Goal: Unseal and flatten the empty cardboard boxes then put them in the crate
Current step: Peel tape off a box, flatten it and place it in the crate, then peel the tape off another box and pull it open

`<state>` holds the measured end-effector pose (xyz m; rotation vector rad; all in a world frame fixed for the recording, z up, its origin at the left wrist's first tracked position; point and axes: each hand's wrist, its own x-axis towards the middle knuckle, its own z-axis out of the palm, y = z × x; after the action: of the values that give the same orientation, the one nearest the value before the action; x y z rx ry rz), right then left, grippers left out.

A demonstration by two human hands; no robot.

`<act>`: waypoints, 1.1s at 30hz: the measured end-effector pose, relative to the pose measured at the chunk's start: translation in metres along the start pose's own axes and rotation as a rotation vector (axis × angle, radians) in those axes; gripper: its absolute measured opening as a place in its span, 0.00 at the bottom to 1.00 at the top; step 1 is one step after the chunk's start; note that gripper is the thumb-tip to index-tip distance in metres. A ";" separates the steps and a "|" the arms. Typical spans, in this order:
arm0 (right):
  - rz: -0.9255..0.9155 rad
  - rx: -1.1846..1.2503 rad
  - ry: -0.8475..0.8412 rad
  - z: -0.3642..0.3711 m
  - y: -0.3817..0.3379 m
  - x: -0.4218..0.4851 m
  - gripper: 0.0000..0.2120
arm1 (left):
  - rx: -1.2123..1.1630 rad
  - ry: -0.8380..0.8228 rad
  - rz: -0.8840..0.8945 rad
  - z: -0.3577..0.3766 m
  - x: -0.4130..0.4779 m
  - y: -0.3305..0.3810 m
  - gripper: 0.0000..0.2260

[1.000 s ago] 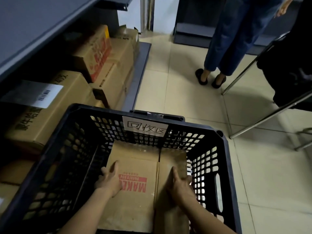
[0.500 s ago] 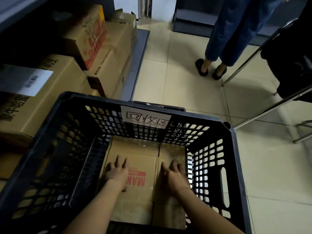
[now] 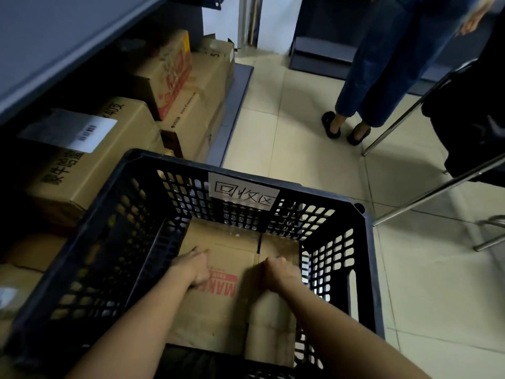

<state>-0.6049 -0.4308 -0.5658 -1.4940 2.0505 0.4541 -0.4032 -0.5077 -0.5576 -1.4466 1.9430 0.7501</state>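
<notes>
Left hand [image 3: 192,269], right hand [image 3: 281,272] press flattened cardboard [image 3: 218,313] onto crate [image 3: 164,160] floor, likely seating it flat. Fingers curled; grip cannot tell.

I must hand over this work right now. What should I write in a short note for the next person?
Left hand: inside the crate, fingers bent, on the flattened cardboard; whether it grips cannot be seen.
Right hand: the same, on the right part of the cardboard.
Done: the flattened cardboard lies on the crate bottom.
Left: take both hands out. More cardboard boxes sit to the left of the crate; whether they are empty cannot be told.
</notes>
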 end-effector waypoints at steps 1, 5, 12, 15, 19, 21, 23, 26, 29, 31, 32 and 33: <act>-0.008 0.008 0.026 -0.009 -0.001 -0.003 0.15 | -0.005 0.032 0.006 -0.007 -0.008 0.000 0.29; -0.060 0.120 0.153 -0.040 -0.009 -0.023 0.12 | -0.017 0.161 0.014 -0.029 -0.055 0.000 0.26; -0.314 0.226 0.420 -0.115 -0.046 -0.098 0.16 | -0.144 0.480 -0.015 -0.056 -0.168 -0.014 0.21; -0.467 0.287 0.538 -0.150 -0.074 -0.143 0.16 | -0.172 0.642 -0.059 -0.070 -0.225 -0.027 0.18; -0.661 0.323 0.648 -0.182 -0.105 -0.199 0.17 | -0.150 0.859 -0.140 -0.079 -0.310 -0.036 0.15; -0.777 0.360 0.685 -0.193 -0.117 -0.226 0.16 | -0.157 0.953 -0.179 -0.074 -0.354 -0.038 0.14; -0.867 0.391 0.724 -0.202 -0.130 -0.256 0.17 | -0.180 1.043 -0.216 -0.063 -0.397 -0.041 0.12; -1.045 0.455 0.770 -0.207 -0.153 -0.300 0.17 | -0.199 1.193 -0.353 -0.040 -0.458 -0.051 0.12; -1.254 0.474 0.729 -0.204 -0.187 -0.346 0.19 | -0.222 1.337 -0.542 -0.015 -0.518 -0.069 0.14; -1.355 0.458 0.670 -0.200 -0.213 -0.376 0.18 | -0.231 1.419 -0.650 0.002 -0.557 -0.083 0.15; -1.399 0.449 0.646 -0.197 -0.226 -0.391 0.17 | -0.234 1.456 -0.698 0.010 -0.577 -0.089 0.15; -1.446 0.442 0.631 -0.194 -0.239 -0.406 0.17 | -0.240 1.489 -0.742 0.019 -0.595 -0.095 0.16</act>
<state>-0.3337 -0.3110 -0.1507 -2.4271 0.7695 -1.0410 -0.1724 -0.1432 -0.1362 -3.0919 1.7891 -0.7191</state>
